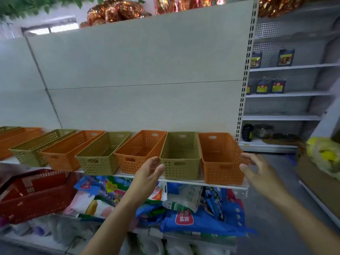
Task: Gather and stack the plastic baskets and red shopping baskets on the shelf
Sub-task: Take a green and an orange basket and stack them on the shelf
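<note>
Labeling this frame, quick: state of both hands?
Left hand: open, fingers at the green basket, no grip.
Right hand: open, fingertips at the orange basket.

Two bare forearms, sleeveless up to the frame's edge, left hand [149,173], right hand [257,172], no rings, no watch showed.

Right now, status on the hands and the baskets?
Left hand open at green basket corner. Right hand open, fingertips at end orange basket. Row unstacked on shelf. Red shopping baskets below. Nothing blocking.
</note>
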The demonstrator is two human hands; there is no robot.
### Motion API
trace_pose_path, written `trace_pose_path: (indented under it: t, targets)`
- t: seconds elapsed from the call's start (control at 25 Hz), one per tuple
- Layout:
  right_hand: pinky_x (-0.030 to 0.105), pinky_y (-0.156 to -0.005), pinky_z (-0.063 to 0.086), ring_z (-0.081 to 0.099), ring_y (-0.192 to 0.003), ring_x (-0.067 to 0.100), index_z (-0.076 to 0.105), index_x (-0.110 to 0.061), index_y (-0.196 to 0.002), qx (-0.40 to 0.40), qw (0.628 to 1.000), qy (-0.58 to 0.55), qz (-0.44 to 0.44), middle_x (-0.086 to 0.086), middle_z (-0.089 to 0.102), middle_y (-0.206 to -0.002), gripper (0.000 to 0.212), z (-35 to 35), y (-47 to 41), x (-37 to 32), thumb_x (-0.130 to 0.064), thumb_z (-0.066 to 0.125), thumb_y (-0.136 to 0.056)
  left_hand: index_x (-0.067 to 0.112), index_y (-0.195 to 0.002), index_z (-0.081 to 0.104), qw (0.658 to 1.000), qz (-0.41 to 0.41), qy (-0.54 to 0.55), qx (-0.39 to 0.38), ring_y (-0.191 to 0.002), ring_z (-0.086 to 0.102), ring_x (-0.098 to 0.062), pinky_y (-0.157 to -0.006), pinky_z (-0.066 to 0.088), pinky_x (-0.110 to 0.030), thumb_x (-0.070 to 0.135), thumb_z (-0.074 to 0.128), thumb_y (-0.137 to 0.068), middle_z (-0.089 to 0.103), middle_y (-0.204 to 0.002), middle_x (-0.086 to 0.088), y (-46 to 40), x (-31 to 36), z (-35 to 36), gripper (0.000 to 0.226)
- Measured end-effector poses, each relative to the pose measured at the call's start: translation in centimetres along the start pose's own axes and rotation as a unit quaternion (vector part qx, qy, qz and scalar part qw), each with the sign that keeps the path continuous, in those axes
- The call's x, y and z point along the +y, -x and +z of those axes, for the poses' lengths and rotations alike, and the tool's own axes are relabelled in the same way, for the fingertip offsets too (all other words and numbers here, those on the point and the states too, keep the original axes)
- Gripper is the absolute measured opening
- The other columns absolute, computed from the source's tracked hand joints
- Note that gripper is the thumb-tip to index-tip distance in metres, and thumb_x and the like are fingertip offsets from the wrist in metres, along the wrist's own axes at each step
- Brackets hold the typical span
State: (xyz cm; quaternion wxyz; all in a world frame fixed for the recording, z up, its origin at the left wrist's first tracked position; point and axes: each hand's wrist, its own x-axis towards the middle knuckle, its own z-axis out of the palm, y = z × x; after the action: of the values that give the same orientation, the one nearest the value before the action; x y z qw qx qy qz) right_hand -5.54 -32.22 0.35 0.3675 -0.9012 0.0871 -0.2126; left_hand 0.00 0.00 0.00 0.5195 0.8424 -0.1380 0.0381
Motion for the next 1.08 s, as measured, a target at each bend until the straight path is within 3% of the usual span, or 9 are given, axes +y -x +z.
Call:
trace_pose_path:
  t: [0.12,0.24,0.36,0.52,0.6,0.68,0.84,0.96,1.08]
  targets:
    - [0.05,-0.098,0.044,0.042,-0.128,0.025,0.052,-0.024,-0.132,0.007,0.997,0.068,0.04,0.006,0.047,-0.139,0.042,0.9,-3.3,2.6,-0.038,0.047,-0.092,0.026,-0.147,0.036,0.991,0.008,-0.135,-0.003,-0.137,0.037,-0.016,-0.112,0.035,-0.043,0.048,0.044,-0.096,0.036,-0.153,0.001,-4.6,-2.0,1.4,0.055]
    - [0.05,-0.103,0.039,0.035,-0.134,0.026,0.049,-0.028,-0.136,-0.075,0.985,0.122,0.095,0.005,0.039,-0.147,0.046,2.5,-6.5,4.4,-0.046,0.04,-0.094,0.029,-0.147,0.036,0.979,-0.016,-0.196,-0.047,-0.147,0.016,-0.022,-0.118,0.022,-0.047,0.053,0.036,-0.097,0.015,-0.162,0.001,-8.6,-4.0,3.3,0.056]
    - [0.037,-0.093,0.042,0.049,-0.114,0.017,0.061,-0.03,-0.116,-0.138,0.976,0.138,0.099,-0.003,0.043,-0.135,0.034,3.7,-7.8,4.9,-0.044,0.037,-0.097,0.03,-0.127,0.053,0.977,-0.036,-0.197,-0.077,-0.138,0.034,-0.023,-0.113,0.034,-0.042,0.05,0.035,-0.098,0.024,-0.156,0.0,-10.9,-5.8,4.1,0.04]
    - [0.042,-0.076,0.053,0.062,-0.088,0.013,0.063,-0.029,-0.1,-0.011,0.98,0.146,0.134,-0.003,0.063,-0.113,0.055,4.2,-9.6,6.4,-0.071,0.031,-0.084,0.019,-0.101,0.059,0.981,-0.039,-0.187,0.022,-0.102,0.057,-0.02,-0.086,0.051,-0.04,0.041,0.046,-0.097,0.047,-0.125,-0.001,-12.6,-5.9,4.3,0.025]
    - [0.047,-0.081,0.053,0.061,-0.104,0.025,0.052,-0.022,-0.128,-0.027,0.975,0.106,0.194,0.006,0.059,-0.128,0.05,3.7,-11.3,6.2,-0.052,0.051,-0.088,0.018,-0.117,0.051,0.984,-0.075,-0.162,0.028,-0.106,0.059,-0.026,-0.088,0.053,-0.046,0.036,0.053,-0.095,0.048,-0.126,-0.003,-14.0,-5.9,4.2,0.029]
    - [0.044,-0.07,0.056,0.063,-0.097,0.029,0.044,-0.02,-0.14,-0.076,0.956,0.022,0.282,0.01,0.061,-0.122,0.052,3.6,-12.3,5.6,-0.029,0.058,-0.091,0.027,-0.126,0.047,0.985,-0.143,-0.095,-0.01,-0.11,0.06,-0.028,-0.094,0.051,-0.05,0.029,0.054,-0.095,0.054,-0.128,-0.004,-15.4,-5.7,4.1,0.032]
    - [0.034,-0.054,0.057,0.069,-0.065,0.023,0.058,-0.028,-0.128,-0.051,0.955,-0.034,0.291,-0.001,0.067,-0.082,0.04,4.2,-12.4,6.2,-0.012,0.053,-0.092,0.052,-0.091,0.052,0.982,-0.181,-0.042,0.016,-0.1,0.065,-0.024,-0.091,0.054,-0.05,0.015,0.049,-0.093,0.065,-0.11,0.001,-15.6,-6.3,3.9,0.037]
    - [0.048,-0.066,0.06,0.069,-0.07,0.025,0.06,-0.037,-0.115,0.0,0.962,-0.087,0.259,-0.005,0.067,-0.083,0.032,4.6,-9.9,5.9,-0.015,0.051,-0.094,0.043,-0.111,0.056,0.985,-0.164,0.004,0.054,-0.099,0.065,-0.021,-0.089,0.056,-0.048,0.011,0.05,-0.093,0.066,-0.109,0.001,-13.3,-6.5,4.2,0.037]
    - [0.045,-0.06,0.06,0.066,-0.07,0.023,0.054,-0.042,-0.119,0.042,0.972,-0.096,0.209,-0.001,0.066,-0.09,0.04,4.3,-6.1,6.1,-0.01,0.046,-0.095,0.025,-0.13,0.054,0.987,-0.139,0.011,0.079,-0.098,0.065,-0.016,-0.086,0.058,-0.041,0.007,0.049,-0.093,0.067,-0.111,0.001,-9.9,-5.8,4.5,0.042]
